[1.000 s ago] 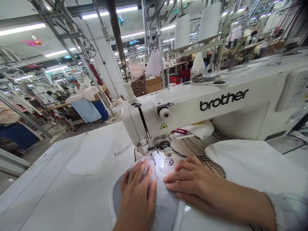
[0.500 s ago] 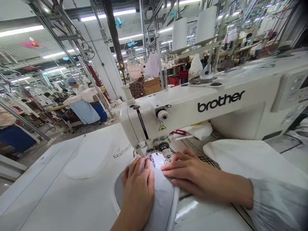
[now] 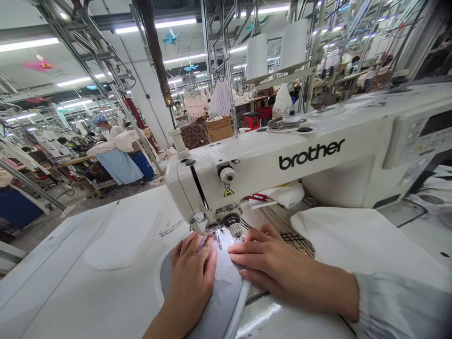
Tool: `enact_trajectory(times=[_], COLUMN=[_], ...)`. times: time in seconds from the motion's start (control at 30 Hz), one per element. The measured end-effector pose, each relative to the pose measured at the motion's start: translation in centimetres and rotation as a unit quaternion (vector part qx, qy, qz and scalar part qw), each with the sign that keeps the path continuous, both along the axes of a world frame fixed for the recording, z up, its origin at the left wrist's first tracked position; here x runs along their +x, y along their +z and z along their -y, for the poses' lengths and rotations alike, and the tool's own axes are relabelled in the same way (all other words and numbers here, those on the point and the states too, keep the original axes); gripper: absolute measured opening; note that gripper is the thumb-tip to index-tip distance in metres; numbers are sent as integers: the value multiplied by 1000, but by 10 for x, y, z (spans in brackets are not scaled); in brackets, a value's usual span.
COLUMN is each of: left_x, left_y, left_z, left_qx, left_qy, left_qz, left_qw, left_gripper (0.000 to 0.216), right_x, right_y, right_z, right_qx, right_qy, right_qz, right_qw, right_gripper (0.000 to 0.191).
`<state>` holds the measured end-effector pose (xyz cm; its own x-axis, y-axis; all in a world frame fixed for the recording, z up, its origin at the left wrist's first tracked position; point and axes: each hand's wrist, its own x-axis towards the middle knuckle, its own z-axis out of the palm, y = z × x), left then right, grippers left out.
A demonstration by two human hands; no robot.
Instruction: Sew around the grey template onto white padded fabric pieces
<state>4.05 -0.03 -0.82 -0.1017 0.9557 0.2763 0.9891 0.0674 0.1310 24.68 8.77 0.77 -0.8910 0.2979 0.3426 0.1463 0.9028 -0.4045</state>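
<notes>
A grey-and-white, rounded piece of fabric [image 3: 221,299] lies under the presser foot [image 3: 218,241] of a white sewing machine [image 3: 254,165]. My left hand [image 3: 192,278] rests flat on this fabric, fingers stretched forward and fingertips just left of the foot. From the right, my right hand [image 3: 271,263] lies over the fabric's right side with its fingers extended, the fingertips close to the lit needle area. Both hands press on the cloth and touch it; neither wraps round it. What lies under the palms is hidden.
A white rounded fabric piece [image 3: 122,240] lies on the table at left. Right of the machine head is white cloth [image 3: 353,235]. Red-handled snips [image 3: 257,197] sit behind the needle. White thread cones [image 3: 293,44] stand above. A person [image 3: 108,127] sits far left.
The whole view has shifted slightly, so the machine and both hands appear a little further left. Relative to the presser foot, the hands and fabric show hardly any movement.
</notes>
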Motion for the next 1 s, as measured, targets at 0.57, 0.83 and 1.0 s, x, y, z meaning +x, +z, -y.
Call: enact_trajectory(times=[0.57,0.83,1.0], left_x=[-28,-39,-47], left_y=[13,12,14], left_z=[-15,-21,-27], left_qx=[1,-29,-55], left_qy=[-130,-163,-183], left_qz=[10,5,-7], left_qw=[991,986,982], left_gripper=[29,30,27], right_x=[-24,-35,-38], right_y=[-17,-28,-33], right_z=[27,34,37], right_qx=[86,147,175], right_qy=[-124,-165,-172], right_qz=[-42,-59,-82], right_qw=[988,974,966], right_gripper=[7,12,16])
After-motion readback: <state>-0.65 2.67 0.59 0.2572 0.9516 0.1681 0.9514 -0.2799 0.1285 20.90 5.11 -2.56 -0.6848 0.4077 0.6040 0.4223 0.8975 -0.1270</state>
